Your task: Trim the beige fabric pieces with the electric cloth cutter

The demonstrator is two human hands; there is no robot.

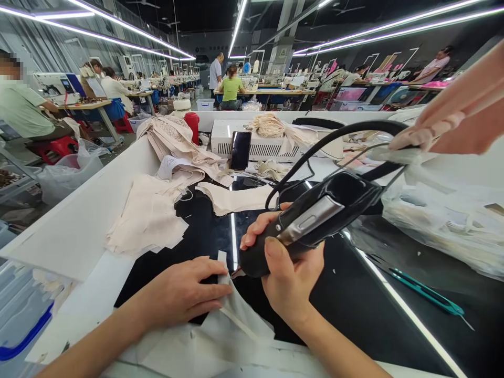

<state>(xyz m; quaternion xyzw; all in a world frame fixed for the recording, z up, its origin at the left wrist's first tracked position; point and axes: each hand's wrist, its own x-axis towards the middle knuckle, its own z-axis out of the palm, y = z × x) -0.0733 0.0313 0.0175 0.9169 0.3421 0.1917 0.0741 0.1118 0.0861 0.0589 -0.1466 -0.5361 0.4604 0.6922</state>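
Observation:
My right hand (291, 278) is closed around a black corded hand tool (260, 247) with a silver lever on its side. The tool tilts down to the left, and its small tip is close to the fingers of my left hand (189, 291). That hand lies flat with its fingers stretched out on a thin white piece of cloth (246, 310), pressing it to the black glossy tabletop (331, 315). A narrow strip of the cloth sticks out beyond the fingertips. The tool's black cable (334, 134) loops up to the right.
Cream cloth pieces (147, 215) are heaped at the left, and another strip (236, 199) lies ahead. A phone (240, 150) leans against a white vented box (260, 152). Teal thread snips (427, 291) and a clear plastic bag (441, 223) are at the right. People sit at sewing tables beyond.

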